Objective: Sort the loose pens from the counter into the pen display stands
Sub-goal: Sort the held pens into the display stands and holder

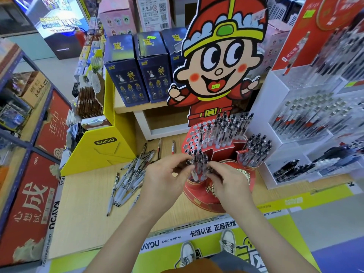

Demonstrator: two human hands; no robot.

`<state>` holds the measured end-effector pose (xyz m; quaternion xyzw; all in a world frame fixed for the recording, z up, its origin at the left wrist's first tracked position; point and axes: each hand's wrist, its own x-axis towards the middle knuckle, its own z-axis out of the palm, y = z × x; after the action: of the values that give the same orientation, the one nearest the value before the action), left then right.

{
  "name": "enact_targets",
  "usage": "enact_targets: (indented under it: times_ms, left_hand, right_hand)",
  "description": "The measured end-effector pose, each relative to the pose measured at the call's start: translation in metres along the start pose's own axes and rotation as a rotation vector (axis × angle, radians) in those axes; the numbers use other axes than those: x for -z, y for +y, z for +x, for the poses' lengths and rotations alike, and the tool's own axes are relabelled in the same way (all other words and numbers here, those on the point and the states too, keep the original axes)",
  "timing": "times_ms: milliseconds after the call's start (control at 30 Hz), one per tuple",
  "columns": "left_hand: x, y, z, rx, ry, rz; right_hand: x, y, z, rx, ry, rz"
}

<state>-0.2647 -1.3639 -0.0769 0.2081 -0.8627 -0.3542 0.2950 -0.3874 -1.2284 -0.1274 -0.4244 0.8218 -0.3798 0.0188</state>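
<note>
Head view: left hand (167, 175) and right hand (231, 182) pinch upright pens (198, 164) in red stand (201, 202), probably bunching them for room; loose pens (129, 181) lie on surface (88, 205).

"KAYOU" on yellow cardboard stand (105, 141), "KAYOU ANIMATION" and "卡游认证 正品无忧" on counter's front strip (177, 238)

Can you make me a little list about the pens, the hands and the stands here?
hands: left hand and right hand both pinch the bunch of clear black-topped pens
bunch stands in: round red cup stand
loose pens: pile of clear and white pens on the pale wooden counter, left of the hands
behind: red tiered stand with holes, partly filled
</note>
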Motion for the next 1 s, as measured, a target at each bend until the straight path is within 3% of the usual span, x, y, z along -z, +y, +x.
enact_targets:
  times_ms: [67, 200, 300, 467, 633, 867, 1000]
  left_hand:
    - [-0.002, -0.002, 0.001, -0.011, -0.027, 0.027]
    - [-0.009, -0.004, 0.006, -0.051, -0.103, 0.075]
    - [-0.012, -0.004, 0.009, -0.039, -0.117, 0.086]
    - [-0.011, -0.006, 0.013, -0.057, -0.171, 0.127]
    - [-0.014, -0.015, 0.011, -0.118, -0.276, 0.148]
    - [-0.026, -0.022, 0.008, -0.279, -0.217, 0.334]
    - [-0.031, -0.015, 0.005, -0.201, -0.140, 0.435]
  right_hand:
    - [0.003, 0.003, 0.007, -0.072, -0.061, 0.086]
    - [0.006, 0.000, 0.009, 0.009, -0.150, 0.050]
    - [0.000, -0.003, 0.005, 0.020, -0.104, 0.077]
    - [-0.004, 0.000, 0.001, -0.149, 0.000, 0.143]
    - [-0.004, -0.005, 0.004, -0.332, -0.068, 0.167]
    - [0.007, -0.012, -0.008, -0.388, 0.018, 0.221]
    - [0.016, -0.018, -0.014, -0.465, 0.019, 0.344]
